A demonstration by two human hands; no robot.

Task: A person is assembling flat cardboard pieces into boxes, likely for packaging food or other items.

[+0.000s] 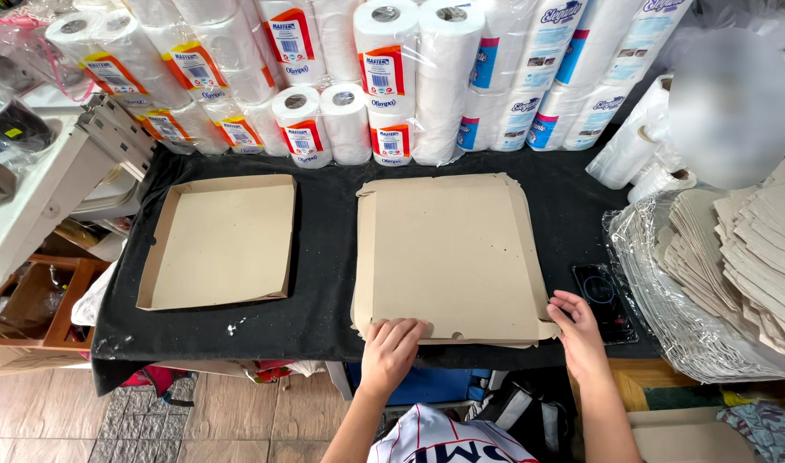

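A stack of flat brown cardboard box blanks (pixel 448 253) lies on a black-covered table (pixel 324 257). My left hand (pixel 390 350) rests on the stack's near edge, fingers curled over the top sheet's front left corner. My right hand (pixel 574 324) touches the stack's near right corner, fingers spread on the cardboard edge. To the left sits a folded, open-topped cardboard box tray (pixel 216 242) with raised sides, apart from both hands.
Packs of white paper rolls (pixel 384 77) line the table's back edge. A large fanned pile of cardboard blanks in clear plastic (pixel 735 274) lies at the right. A dark phone (pixel 605 300) lies beside my right hand. White shelving (pixel 41 189) stands left.
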